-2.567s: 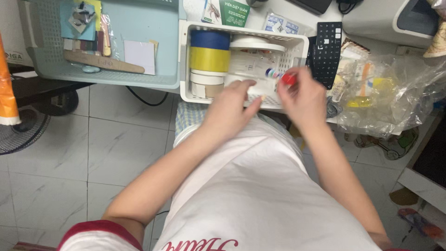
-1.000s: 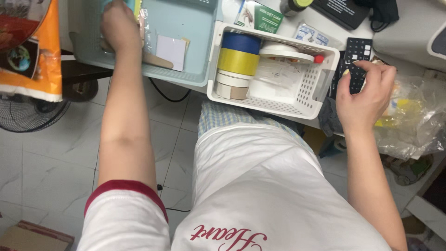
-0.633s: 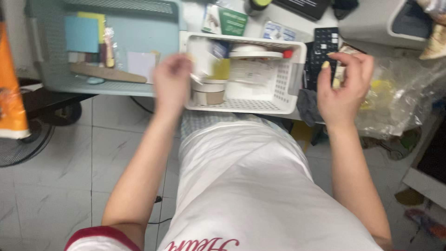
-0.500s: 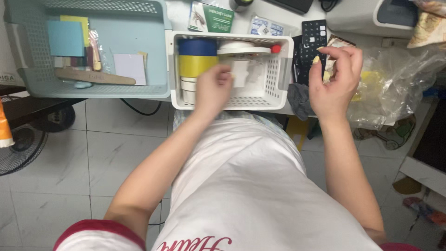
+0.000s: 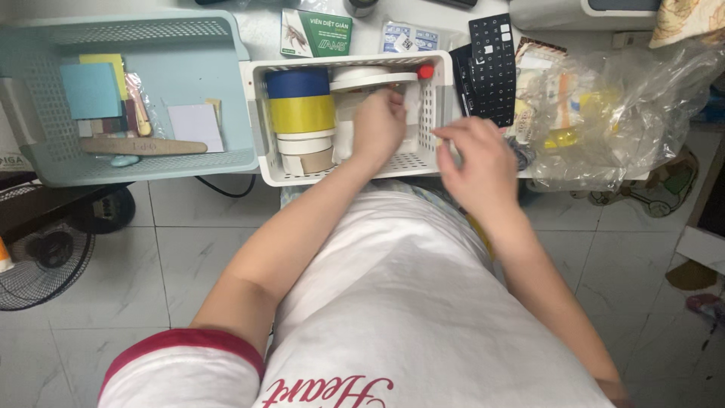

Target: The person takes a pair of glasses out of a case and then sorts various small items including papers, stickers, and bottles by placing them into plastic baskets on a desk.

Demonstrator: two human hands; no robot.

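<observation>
My left hand (image 5: 380,127) reaches into the white slotted basket (image 5: 260,121), its fingers curled on a small pale packet (image 5: 411,102) against the basket's right side. Inside the basket stand stacked tape rolls: blue (image 5: 297,83), yellow (image 5: 300,113), white (image 5: 306,142) and brown (image 5: 311,160). Next to them lie a white round reel (image 5: 364,75) and a red cap (image 5: 425,72). My right hand (image 5: 476,162) is just outside the basket's right front corner, holding nothing, with its fingertips at the basket's wall.
A pale blue-green basket (image 5: 151,162) at the left holds sticky notes (image 5: 91,91), a wooden stick (image 5: 143,146) and a white pad (image 5: 195,127). A black keyboard (image 5: 491,68), a crumpled clear plastic bag (image 5: 604,113) and a green box (image 5: 316,32) lie around. A fan (image 5: 38,264) stands on the tiled floor.
My left hand went from the blue-green basket into the white basket with a small pale item. My right hand came down from the keyboard to the white basket's right wall.
</observation>
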